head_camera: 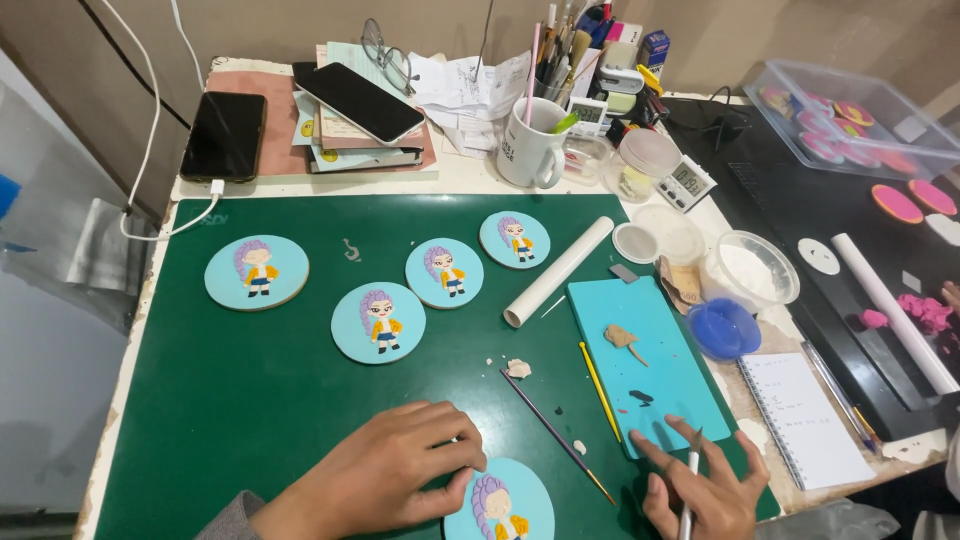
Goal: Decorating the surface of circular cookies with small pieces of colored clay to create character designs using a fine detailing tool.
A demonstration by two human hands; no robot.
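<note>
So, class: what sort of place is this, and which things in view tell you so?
Probably a home craft desk for decorating round plaques. A green mat holds blue discs bearing cartoon figures, with a roller and a cup of brushes nearby.

I see two dark-screened phones at the far left: one black phone (pixel 223 135) charging flat, another phone (pixel 360 102) lying atop papers. A small white digital timer (pixel 689 182) with grey display sits right of the mug. A clear lidded plastic box (pixel 850 120) rests far right.
</note>
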